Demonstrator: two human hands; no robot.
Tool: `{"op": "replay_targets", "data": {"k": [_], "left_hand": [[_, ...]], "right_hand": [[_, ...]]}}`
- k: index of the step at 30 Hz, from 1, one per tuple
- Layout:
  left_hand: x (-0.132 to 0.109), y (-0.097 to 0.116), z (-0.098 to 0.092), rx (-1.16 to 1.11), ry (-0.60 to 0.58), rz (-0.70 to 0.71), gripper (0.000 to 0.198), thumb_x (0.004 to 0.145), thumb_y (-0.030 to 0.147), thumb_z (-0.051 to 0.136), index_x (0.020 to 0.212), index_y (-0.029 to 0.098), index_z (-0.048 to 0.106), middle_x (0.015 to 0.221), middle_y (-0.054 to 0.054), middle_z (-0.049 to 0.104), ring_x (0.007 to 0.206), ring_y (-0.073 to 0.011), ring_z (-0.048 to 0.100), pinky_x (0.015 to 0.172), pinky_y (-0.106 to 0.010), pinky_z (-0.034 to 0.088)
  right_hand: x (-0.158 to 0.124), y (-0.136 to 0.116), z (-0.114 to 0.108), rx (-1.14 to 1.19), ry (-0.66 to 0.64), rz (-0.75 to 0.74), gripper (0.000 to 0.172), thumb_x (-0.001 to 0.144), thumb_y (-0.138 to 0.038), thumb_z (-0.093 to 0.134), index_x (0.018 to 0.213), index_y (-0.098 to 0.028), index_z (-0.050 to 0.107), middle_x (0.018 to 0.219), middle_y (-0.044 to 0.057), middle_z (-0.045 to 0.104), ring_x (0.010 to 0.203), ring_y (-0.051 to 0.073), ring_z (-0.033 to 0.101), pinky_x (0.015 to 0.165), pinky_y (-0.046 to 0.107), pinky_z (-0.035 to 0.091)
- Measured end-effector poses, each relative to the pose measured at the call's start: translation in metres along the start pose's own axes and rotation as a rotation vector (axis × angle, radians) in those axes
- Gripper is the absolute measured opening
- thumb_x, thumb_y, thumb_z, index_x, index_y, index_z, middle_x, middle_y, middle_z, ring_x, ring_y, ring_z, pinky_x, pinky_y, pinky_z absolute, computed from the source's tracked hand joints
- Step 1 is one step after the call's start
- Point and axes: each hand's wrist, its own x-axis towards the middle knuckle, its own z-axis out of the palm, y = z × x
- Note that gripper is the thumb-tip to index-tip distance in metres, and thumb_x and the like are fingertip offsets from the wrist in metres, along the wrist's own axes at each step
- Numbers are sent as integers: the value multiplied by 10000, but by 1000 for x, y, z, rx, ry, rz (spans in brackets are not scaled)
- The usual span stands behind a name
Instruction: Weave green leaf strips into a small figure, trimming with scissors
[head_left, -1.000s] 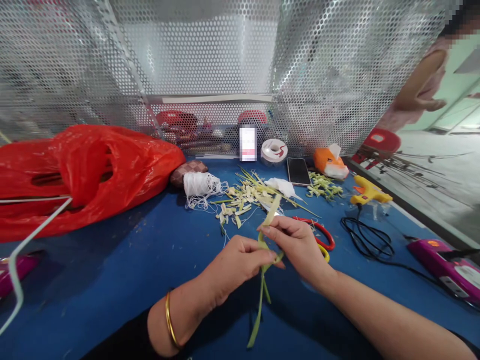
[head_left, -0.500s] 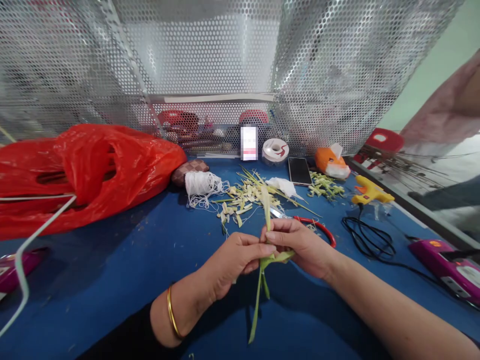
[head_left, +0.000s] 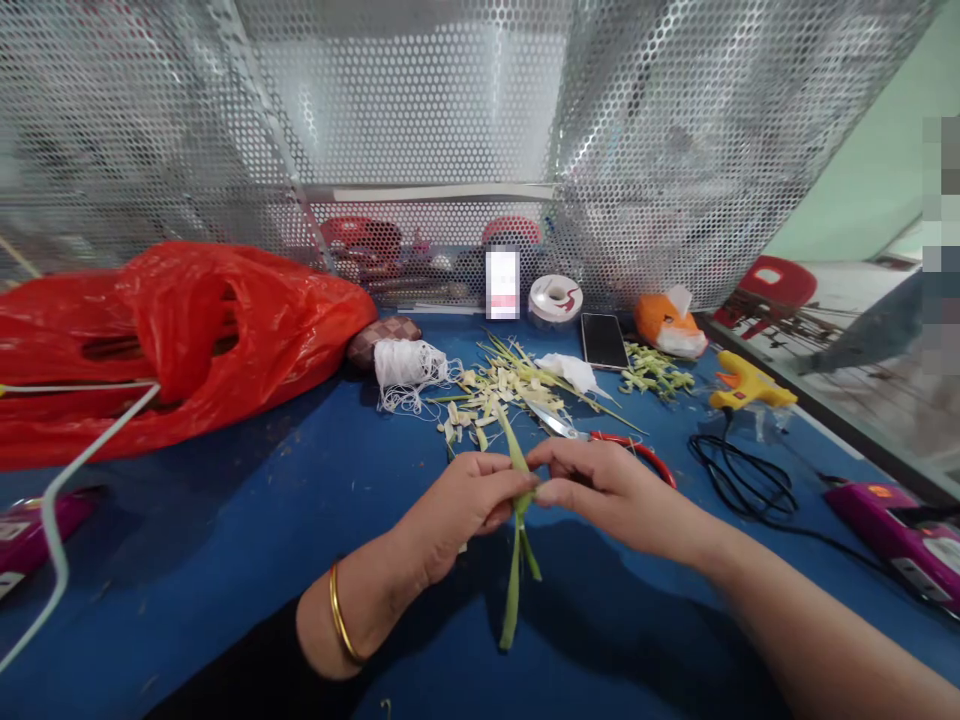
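Note:
My left hand (head_left: pixel 457 515), with a gold bangle on the wrist, pinches a folded strip of pale green leaf (head_left: pixel 512 595) between thumb and fingers. The strip stands roughly upright, one end pointing up past my fingers and two tails hanging below. From the other side my right hand (head_left: pixel 626 495) closes thumb and forefinger on the same strip, near its fold. The fingers partly hide the fold. Just beyond my right hand lie red-handled scissors (head_left: pixel 634 445), partly covered by it. A heap of cut leaf scraps (head_left: pixel 499 385) is spread farther back.
White string (head_left: pixel 405 365), a ribbon roll (head_left: pixel 555 300), a phone (head_left: pixel 604 340) and a tissue pack (head_left: pixel 667 322) stand along the back. A red plastic bag (head_left: pixel 172 350) fills the left. At right are a yellow glue gun (head_left: pixel 750 382), its cord and a purple power strip (head_left: pixel 896 540).
The leaf piece that stuck out to the right under my right hand no longer shows there. The strip's upper end now leans left, and my right fingers have shifted along the fold.

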Motion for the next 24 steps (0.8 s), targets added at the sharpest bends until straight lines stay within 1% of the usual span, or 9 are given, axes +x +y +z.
{"op": "replay_targets", "data": {"k": [2,5,10,13,15,17,21,23,24], "left_hand": [[1,0,-1,-15,14,18,347,700,486,641,563,173,582,409,88,288,411,-63,174,457,-275,89],[1,0,-2,-3,0,34,359,719,489,622,634,144,673,432,73,316,421,-64,171,461,-287,81],[0,-1,-4,-11,-72,-13,295,737,413,621,620,152,692,370,81,241,399,-70,159,454,-292,74],[0,-2,-5,-65,-75,-15,287,724,409,645,605,150,682,403,70,300,410,-64,175,450,-281,83],[1,-3,-5,-90,-43,9,285,712,405,667,598,144,676,444,57,357,427,-57,199,453,-270,102],[1,-3,-4,-83,-28,41,295,715,416,676,624,136,693,455,54,371,437,-56,215,456,-263,109],[1,-3,-4,-38,-68,61,293,683,424,711,711,134,731,436,70,352,430,-58,233,440,-245,115],[1,-4,-4,-37,-76,38,278,681,414,716,713,138,723,439,66,395,412,-54,266,419,-230,136],[2,-5,-4,-45,-65,35,278,693,416,708,718,139,718,439,63,418,399,-52,282,409,-223,146]], "right_hand": [[-1,-1,-2,27,-26,-14,183,876,-334,580,995,-206,635,678,-16,586,595,124,489,560,250,367],[0,0,1,168,22,-28,239,892,-323,531,1085,-203,605,674,-15,565,593,130,480,570,260,376],[3,0,0,252,231,12,231,855,-314,560,1030,-182,629,581,-60,369,533,105,357,511,244,302],[4,1,-3,301,350,38,253,848,-341,571,1026,-170,627,576,-70,318,499,91,284,466,240,228],[4,3,-4,296,380,44,269,860,-352,563,1045,-164,620,580,-71,310,494,90,266,456,241,210],[4,5,-2,232,386,28,255,881,-343,540,1048,-165,614,591,-66,331,507,96,296,466,239,245],[6,11,3,34,419,-29,213,909,-311,507,1044,-182,609,603,-57,391,530,110,391,507,237,340],[6,13,4,-52,462,-59,209,913,-299,508,1065,-191,603,645,-38,477,575,125,470,553,247,393],[6,12,3,-111,512,-92,209,906,-290,522,1071,-192,604,718,-12,542,650,143,526,613,263,426]]}}
